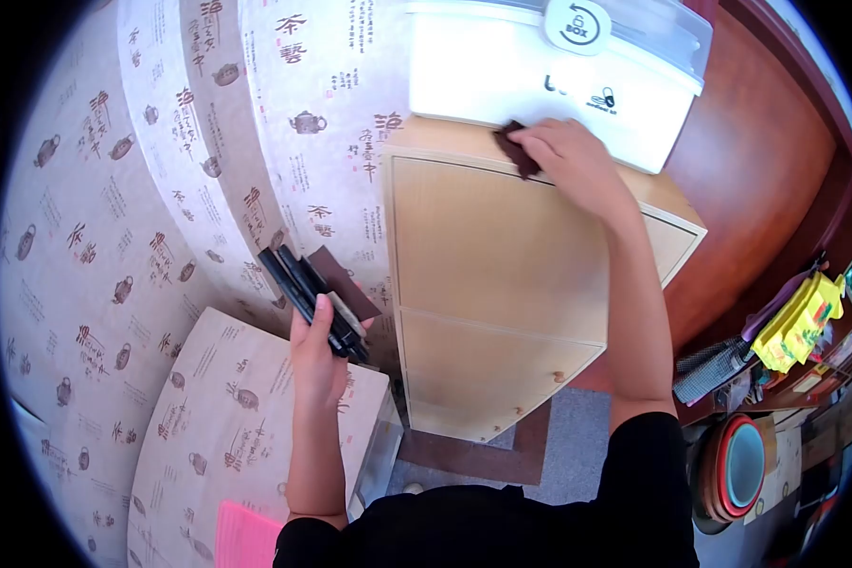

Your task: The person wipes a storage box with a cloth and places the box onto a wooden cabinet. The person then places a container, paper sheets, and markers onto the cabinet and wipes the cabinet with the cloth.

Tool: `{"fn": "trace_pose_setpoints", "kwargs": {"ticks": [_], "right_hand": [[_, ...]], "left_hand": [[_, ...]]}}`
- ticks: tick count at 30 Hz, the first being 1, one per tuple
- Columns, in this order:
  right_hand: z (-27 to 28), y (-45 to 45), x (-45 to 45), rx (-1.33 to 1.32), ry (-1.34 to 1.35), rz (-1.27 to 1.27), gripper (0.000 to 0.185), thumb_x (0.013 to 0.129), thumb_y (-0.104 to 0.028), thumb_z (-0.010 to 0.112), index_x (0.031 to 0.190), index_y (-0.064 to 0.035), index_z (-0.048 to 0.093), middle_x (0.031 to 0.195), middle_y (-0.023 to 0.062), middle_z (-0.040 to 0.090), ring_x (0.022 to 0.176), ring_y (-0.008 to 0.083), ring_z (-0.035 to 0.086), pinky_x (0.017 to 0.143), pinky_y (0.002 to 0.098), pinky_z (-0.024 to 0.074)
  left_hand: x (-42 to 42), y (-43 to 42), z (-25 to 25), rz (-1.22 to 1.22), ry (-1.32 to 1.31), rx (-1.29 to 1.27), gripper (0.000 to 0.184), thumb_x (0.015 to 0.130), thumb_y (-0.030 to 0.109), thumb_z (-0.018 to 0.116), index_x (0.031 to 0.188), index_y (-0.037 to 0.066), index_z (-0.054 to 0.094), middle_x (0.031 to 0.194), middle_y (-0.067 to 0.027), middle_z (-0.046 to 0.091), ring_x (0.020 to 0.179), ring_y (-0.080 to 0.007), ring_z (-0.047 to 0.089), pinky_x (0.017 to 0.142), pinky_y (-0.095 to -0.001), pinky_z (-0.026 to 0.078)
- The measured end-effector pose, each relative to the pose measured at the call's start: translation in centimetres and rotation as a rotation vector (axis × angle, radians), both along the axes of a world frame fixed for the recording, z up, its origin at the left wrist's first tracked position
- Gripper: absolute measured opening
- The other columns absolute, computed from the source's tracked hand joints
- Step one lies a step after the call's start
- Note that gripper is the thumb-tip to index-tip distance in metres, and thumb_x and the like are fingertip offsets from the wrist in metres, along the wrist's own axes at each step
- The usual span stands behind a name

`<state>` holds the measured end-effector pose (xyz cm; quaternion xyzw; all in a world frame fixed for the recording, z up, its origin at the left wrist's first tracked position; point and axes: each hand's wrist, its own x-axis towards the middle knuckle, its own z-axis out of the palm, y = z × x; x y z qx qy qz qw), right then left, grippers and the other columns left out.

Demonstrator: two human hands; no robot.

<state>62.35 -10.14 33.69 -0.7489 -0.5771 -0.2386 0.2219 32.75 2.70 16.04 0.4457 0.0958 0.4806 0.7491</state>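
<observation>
My left hand (324, 355) is closed around several black pens (298, 289) and a flat dark brown piece (344, 280), held in front of the patterned wall. Up at the cabinet's top edge, my right hand (568, 156) pinches a small dark brown cloth-like piece (518, 150). That piece touches the light wooden cabinet (502, 246) just below a white box (549, 80) with a clear lid. The right fingertips are partly hidden behind the hand.
A low surface with patterned covering (246, 398) stands at the lower left, with a pink item (246, 535) on it. At the right are a yellow package (800, 327), stacked round basins (745, 464) and a reddish-brown wooden surface (767, 161).
</observation>
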Motion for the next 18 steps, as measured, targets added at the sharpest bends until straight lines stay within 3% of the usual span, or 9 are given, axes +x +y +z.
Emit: {"fn": "trace_pose_setpoints", "kwargs": {"ticks": [2, 4, 7, 9, 11, 13, 14, 15, 18], "right_hand": [[0.2, 4.1, -1.7, -0.019, 0.014, 0.062, 0.034, 0.098, -0.032, 0.045, 0.108, -0.0110, 0.071, 0.107, 0.0067, 0.065, 0.100, 0.0296, 0.055, 0.093, 0.0378, 0.0431], [0.1, 7.4, -3.9, -0.148, -0.097, -0.089, 0.037, 0.099, -0.036, 0.045, 0.115, -0.0128, 0.068, 0.115, 0.0042, 0.062, 0.106, 0.0289, 0.053, 0.095, 0.0388, 0.0421], [-0.6, 10.7, -5.3, -0.100, -0.176, 0.054, 0.040, 0.099, -0.042, 0.043, 0.121, -0.0153, 0.064, 0.119, 0.0023, 0.059, 0.110, 0.0287, 0.051, 0.097, 0.0394, 0.0410], [-0.8, 11.6, -5.8, -0.080, -0.187, 0.106, 0.035, 0.098, -0.036, 0.049, 0.124, -0.0170, 0.062, 0.119, 0.0023, 0.059, 0.111, 0.0275, 0.051, 0.099, 0.0379, 0.0404], [-0.6, 11.5, -5.8, -0.030, -0.147, 0.354, 0.030, 0.091, -0.021, 0.061, 0.121, -0.0162, 0.064, 0.119, 0.0022, 0.059, 0.109, 0.0260, 0.052, 0.098, 0.0357, 0.0420], [-0.3, 10.2, -5.7, -0.034, -0.094, 0.441, 0.032, 0.085, -0.013, 0.065, 0.117, -0.0149, 0.065, 0.116, 0.0021, 0.061, 0.107, 0.0257, 0.053, 0.096, 0.0350, 0.0432], [-0.1, 9.2, -5.7, -0.036, -0.037, 0.532, 0.035, 0.080, -0.004, 0.069, 0.113, -0.0135, 0.067, 0.113, 0.0020, 0.063, 0.105, 0.0254, 0.054, 0.094, 0.0343, 0.0444], [0.3, 8.1, -5.4, -0.028, -0.036, 0.521, 0.035, 0.080, -0.004, 0.069, 0.113, -0.0135, 0.067, 0.113, 0.0020, 0.063, 0.105, 0.0254, 0.054, 0.094, 0.0343, 0.0444], [1.2, 3.1, -3.6, -0.164, 0.041, 0.588, 0.033, 0.071, 0.004, 0.069, 0.100, -0.0104, 0.071, 0.100, 0.0022, 0.068, 0.099, 0.0256, 0.057, 0.089, 0.0346, 0.0466]], "left_hand": [[-0.1, 0.1, -0.1, -0.010, 0.001, -0.026, 0.036, 0.102, 0.028, 0.050, 0.128, 0.003, 0.047, 0.117, -0.0154, 0.062, 0.101, -0.0254, 0.065, 0.081, -0.0393, 0.058], [-0.2, -0.1, -0.1, -0.025, -0.001, -0.075, 0.036, 0.102, 0.028, 0.051, 0.128, 0.004, 0.047, 0.118, -0.0149, 0.062, 0.101, -0.0235, 0.066, 0.081, -0.0390, 0.059], [-0.2, 0.3, -0.4, -0.052, -0.003, -0.060, 0.036, 0.102, 0.028, 0.051, 0.128, 0.005, 0.048, 0.119, -0.0145, 0.062, 0.101, -0.0225, 0.065, 0.082, -0.0385, 0.058], [0.1, 0.5, -0.5, -0.064, -0.019, -0.054, 0.036, 0.102, 0.028, 0.051, 0.128, 0.005, 0.048, 0.119, -0.0136, 0.062, 0.101, -0.0217, 0.065, 0.082, -0.0383, 0.058], [0.5, 0.1, -0.1, -0.066, 0.003, -0.084, 0.036, 0.102, 0.029, 0.050, 0.128, 0.005, 0.048, 0.119, -0.0126, 0.062, 0.101, -0.0202, 0.065, 0.082, -0.0384, 0.058], [0.9, -0.1, 0.6, -0.088, 0.005, -0.053, 0.035, 0.102, 0.029, 0.049, 0.128, 0.005, 0.048, 0.121, -0.0127, 0.061, 0.103, -0.0192, 0.065, 0.083, -0.0390, 0.058], [1.1, 0.1, 0.8, -0.101, 0.005, -0.047, 0.031, 0.102, 0.026, 0.051, 0.124, 0.006, 0.049, 0.111, -0.0069, 0.059, 0.096, -0.0152, 0.062, 0.083, -0.0379, 0.057], [1.3, 0.4, 1.0, -0.118, 0.007, -0.040, 0.026, 0.102, 0.024, 0.053, 0.120, 0.006, 0.049, 0.100, -0.0012, 0.057, 0.090, -0.0112, 0.060, 0.083, -0.0368, 0.056], [2.6, 1.8, 1.6, 0.064, 0.044, 0.169, 0.031, 0.101, 0.024, 0.054, 0.124, 0.004, 0.049, 0.104, -0.0008, 0.056, 0.092, -0.0090, 0.053, 0.084, -0.0287, 0.048]]}}
